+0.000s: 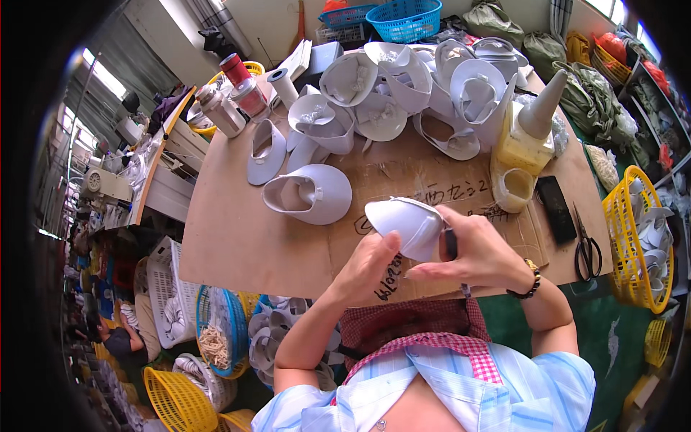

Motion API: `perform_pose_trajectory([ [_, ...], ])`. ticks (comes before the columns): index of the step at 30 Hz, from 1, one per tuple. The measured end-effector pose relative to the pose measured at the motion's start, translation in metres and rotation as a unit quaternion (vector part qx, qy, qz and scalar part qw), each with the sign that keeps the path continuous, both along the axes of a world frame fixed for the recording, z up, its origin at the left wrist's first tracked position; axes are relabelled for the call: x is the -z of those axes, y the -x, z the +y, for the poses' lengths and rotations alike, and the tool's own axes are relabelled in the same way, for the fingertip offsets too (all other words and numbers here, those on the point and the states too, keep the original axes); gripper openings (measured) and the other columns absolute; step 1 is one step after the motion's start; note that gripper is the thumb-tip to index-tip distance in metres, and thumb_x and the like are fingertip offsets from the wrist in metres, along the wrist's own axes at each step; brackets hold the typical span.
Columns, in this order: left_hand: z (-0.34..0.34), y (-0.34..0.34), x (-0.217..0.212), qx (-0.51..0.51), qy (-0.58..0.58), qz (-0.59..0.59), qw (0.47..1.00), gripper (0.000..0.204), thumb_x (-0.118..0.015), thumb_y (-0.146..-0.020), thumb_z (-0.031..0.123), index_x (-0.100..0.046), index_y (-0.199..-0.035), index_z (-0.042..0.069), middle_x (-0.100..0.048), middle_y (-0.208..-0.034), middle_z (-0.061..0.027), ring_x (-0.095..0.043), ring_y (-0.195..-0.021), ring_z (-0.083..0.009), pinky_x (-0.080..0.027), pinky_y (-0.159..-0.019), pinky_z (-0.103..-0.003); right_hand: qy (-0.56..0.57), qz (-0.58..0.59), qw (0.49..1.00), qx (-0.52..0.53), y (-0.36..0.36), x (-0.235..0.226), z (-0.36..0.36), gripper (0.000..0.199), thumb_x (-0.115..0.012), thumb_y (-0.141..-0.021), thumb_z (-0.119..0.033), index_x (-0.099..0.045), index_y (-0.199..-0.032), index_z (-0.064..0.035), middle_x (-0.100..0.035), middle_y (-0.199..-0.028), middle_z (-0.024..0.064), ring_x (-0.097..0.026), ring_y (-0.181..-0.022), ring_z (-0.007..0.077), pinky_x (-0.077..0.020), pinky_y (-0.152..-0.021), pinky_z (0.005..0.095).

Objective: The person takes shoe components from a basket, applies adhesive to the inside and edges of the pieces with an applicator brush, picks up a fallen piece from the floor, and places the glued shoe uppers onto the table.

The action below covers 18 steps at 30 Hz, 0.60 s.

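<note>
Above the cardboard sheet, a white shoe upper [409, 227] is held between my two hands. My left hand [368, 266] grips its left side, thumb against the white surface, other fingers mostly hidden. My right hand [481, 248] pinches the right edge with its fingertips, thumb stretched out below. A small black object [450, 243] shows between the right thumb and fingers; its kind is not clear. Left of my hands another white upper [327, 196] rests on the table. A yellowish cut-open plastic container [529, 140] stands to the right, with a pale cone on top.
Several white uppers [385, 115] crowd the far table [237, 237]. Red-lidded jar [248, 93], metal flask [219, 111] and thread cone [282, 88] stand far left. A black phone [556, 209] and scissors [586, 248] lie right. Baskets, including a yellow one [612, 216], flank the table.
</note>
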<state>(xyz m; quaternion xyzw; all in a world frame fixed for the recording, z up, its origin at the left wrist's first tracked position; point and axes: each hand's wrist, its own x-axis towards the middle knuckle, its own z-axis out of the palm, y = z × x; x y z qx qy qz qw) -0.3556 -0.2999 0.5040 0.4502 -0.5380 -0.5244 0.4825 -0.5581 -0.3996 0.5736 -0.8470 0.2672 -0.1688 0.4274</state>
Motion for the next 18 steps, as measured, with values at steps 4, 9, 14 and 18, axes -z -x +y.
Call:
perform_pose_trajectory([
  [4,-0.005,-0.001,-0.005,-0.173,0.028,-0.053,0.983,0.038,-0.06,-0.095,0.03,-0.068,-0.098,-0.007,-0.066,-0.103,-0.0099,-0.06,-0.096,-0.0143,-0.047,-0.086,-0.029,-0.235,-0.11,0.963,0.075,0.002,0.013,-0.013,0.036,-0.076,-0.078,-0.024,-0.064,-0.1,0.0018,-0.061,-0.071,0.0026,-0.054,-0.061,0.0067,-0.0428,-0.054,0.0235],
  [9,-0.007,-0.003,0.012,-0.27,-0.064,0.011,0.961,0.012,-0.076,-0.08,0.003,-0.07,-0.089,-0.001,-0.07,-0.083,-0.0029,-0.063,-0.072,-0.006,-0.051,-0.068,-0.018,-0.458,-0.271,0.846,-0.024,0.032,0.045,-0.038,0.033,-0.063,-0.086,-0.022,-0.056,-0.107,0.0021,-0.052,-0.066,-0.0005,-0.044,-0.053,0.0042,-0.0331,-0.051,0.0189],
  [14,-0.008,0.005,0.036,-0.271,-0.064,0.095,0.956,0.053,-0.074,-0.081,0.002,-0.047,-0.126,0.0,-0.067,-0.087,-0.0044,-0.065,-0.077,-0.0101,-0.053,-0.073,-0.022,-0.472,-0.302,0.827,-0.025,0.035,0.059,-0.037,0.034,-0.061,-0.085,-0.021,-0.055,-0.108,0.0025,-0.053,-0.068,0.0008,-0.043,-0.052,0.0043,-0.0327,-0.05,0.0193],
  [18,-0.015,0.015,0.047,-0.26,-0.058,0.206,0.941,0.07,-0.073,-0.082,0.004,-0.029,-0.137,0.004,-0.066,-0.093,-0.0054,-0.065,-0.081,-0.013,-0.054,-0.076,-0.025,-0.457,-0.329,0.826,-0.036,0.039,0.051,-0.034,0.038,-0.062,-0.081,-0.02,-0.055,-0.109,0.0049,-0.054,-0.071,0.003,-0.041,-0.05,0.0039,-0.031,-0.047,0.0189],
])
